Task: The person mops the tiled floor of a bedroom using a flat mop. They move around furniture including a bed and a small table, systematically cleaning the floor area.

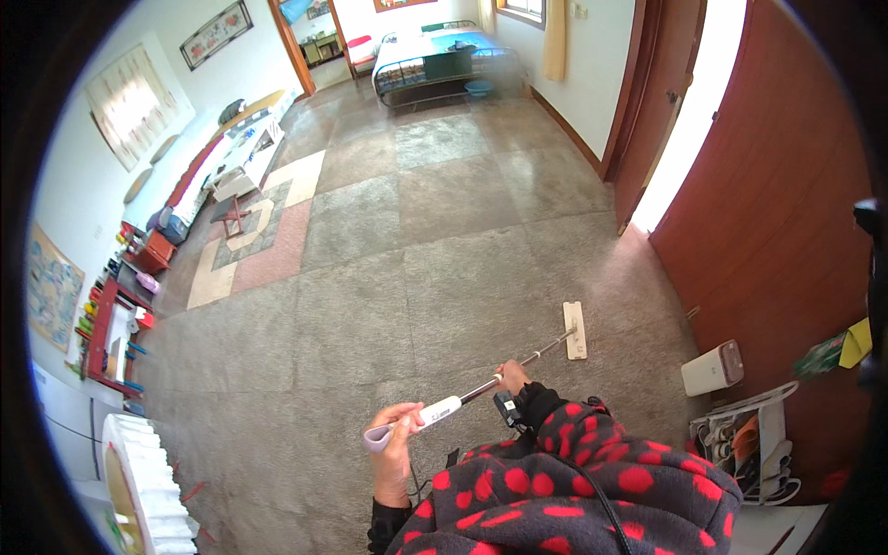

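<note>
Both of my hands are on a flat mop, whose pole slants from the lower middle up to the right. My left hand grips the white and grey handle near its top end. Farther down, my right hand is closed around the metal pole. The white rectangular mop head lies on the grey tiled floor, to the right of the middle. A small black device hangs by my right wrist.
On the right stand a white bin and a shoe rack, beside reddish-brown doors. A folding stool, a low white table and a red shelf are at the left. A metal-framed bed stands at the back.
</note>
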Demonstrator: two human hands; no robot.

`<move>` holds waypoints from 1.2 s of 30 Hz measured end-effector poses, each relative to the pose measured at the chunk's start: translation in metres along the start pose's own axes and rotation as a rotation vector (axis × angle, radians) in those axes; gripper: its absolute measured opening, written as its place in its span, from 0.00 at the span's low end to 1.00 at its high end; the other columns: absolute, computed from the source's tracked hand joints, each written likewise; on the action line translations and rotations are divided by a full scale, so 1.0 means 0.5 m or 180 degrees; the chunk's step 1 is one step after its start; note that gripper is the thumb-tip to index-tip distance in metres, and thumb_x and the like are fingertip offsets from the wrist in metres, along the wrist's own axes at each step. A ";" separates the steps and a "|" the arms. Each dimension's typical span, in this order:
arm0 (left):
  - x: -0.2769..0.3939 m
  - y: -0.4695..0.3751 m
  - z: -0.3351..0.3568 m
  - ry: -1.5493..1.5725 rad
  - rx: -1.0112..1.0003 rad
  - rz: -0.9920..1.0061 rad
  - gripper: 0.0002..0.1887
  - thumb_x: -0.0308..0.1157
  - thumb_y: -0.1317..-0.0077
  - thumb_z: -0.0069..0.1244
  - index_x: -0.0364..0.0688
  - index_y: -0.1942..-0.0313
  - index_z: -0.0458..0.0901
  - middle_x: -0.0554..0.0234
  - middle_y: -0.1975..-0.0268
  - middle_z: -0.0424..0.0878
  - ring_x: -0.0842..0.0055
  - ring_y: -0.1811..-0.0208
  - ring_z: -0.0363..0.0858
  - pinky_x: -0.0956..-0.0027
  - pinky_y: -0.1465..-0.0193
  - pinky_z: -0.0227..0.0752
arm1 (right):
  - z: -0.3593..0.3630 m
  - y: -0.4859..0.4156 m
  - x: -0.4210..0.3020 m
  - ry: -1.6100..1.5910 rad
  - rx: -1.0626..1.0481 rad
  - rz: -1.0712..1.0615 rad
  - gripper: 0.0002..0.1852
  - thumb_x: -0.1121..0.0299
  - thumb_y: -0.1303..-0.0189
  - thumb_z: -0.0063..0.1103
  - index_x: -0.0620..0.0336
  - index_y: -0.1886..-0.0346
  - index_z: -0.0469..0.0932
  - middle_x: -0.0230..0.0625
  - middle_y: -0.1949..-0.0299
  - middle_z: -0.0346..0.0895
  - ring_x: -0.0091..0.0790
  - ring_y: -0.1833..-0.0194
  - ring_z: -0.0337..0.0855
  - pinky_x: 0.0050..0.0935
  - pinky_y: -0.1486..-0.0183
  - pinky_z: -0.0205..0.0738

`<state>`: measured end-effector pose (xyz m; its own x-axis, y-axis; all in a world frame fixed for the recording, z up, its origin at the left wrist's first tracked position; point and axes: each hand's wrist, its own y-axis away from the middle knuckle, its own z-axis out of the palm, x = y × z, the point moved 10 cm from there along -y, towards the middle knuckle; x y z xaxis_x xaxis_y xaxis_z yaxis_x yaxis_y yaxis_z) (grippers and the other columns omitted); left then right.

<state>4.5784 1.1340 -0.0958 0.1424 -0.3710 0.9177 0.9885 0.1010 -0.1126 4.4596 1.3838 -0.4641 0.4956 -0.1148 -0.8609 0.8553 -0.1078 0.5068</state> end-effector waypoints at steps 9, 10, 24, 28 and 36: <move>0.249 0.125 -0.212 -0.0771 0.1097 0.0702 0.09 0.27 0.41 0.42 0.30 0.64 0.73 0.63 0.79 0.71 0.77 0.75 0.70 0.54 0.48 0.65 | 0.434 0.135 0.108 -0.0137 -0.1672 0.0941 0.06 0.73 0.46 0.50 0.61 0.77 0.74 0.35 0.81 0.72 0.29 0.80 0.73 0.31 0.81 0.65; 0.284 0.139 -0.221 -0.0986 0.1221 0.0792 0.09 0.27 0.41 0.41 0.30 0.65 0.74 0.64 0.81 0.70 0.78 0.77 0.70 0.52 0.46 0.64 | 0.486 0.158 0.089 -0.0268 -0.1888 0.0825 0.08 0.73 0.44 0.47 0.61 0.77 0.73 0.35 0.80 0.72 0.29 0.80 0.72 0.30 0.82 0.64; 0.430 0.166 -0.119 -0.2218 0.0896 0.1532 0.14 0.28 0.37 0.36 0.23 0.61 0.71 0.62 0.83 0.69 0.75 0.79 0.69 0.40 0.37 0.44 | 0.699 0.332 0.008 -0.0929 -0.2203 0.1953 0.12 0.68 0.40 0.41 0.64 0.74 0.71 0.36 0.79 0.72 0.27 0.84 0.67 0.23 0.87 0.60; 0.420 0.124 -0.108 -0.2324 0.0767 0.1503 0.13 0.27 0.37 0.35 0.23 0.61 0.70 0.61 0.82 0.69 0.75 0.79 0.70 0.46 0.40 0.52 | 0.665 0.274 -0.006 -0.1058 -0.1917 0.1909 0.12 0.67 0.40 0.41 0.64 0.74 0.72 0.36 0.80 0.72 0.26 0.86 0.66 0.24 0.88 0.59; 0.275 -0.076 -0.138 -0.1002 0.0622 0.1321 0.09 0.27 0.43 0.42 0.30 0.66 0.74 0.66 0.85 0.68 0.79 0.81 0.69 0.49 0.38 0.52 | 0.464 0.050 -0.080 -0.0968 -0.1565 0.1281 0.10 0.70 0.42 0.43 0.62 0.72 0.75 0.34 0.78 0.71 0.24 0.83 0.64 0.24 0.85 0.56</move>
<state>4.5640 1.0157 0.0085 0.4660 0.0272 0.8844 0.8206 0.3605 -0.4434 4.4259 1.1567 -0.4066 0.7849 -0.3309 -0.5238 0.6191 0.4515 0.6425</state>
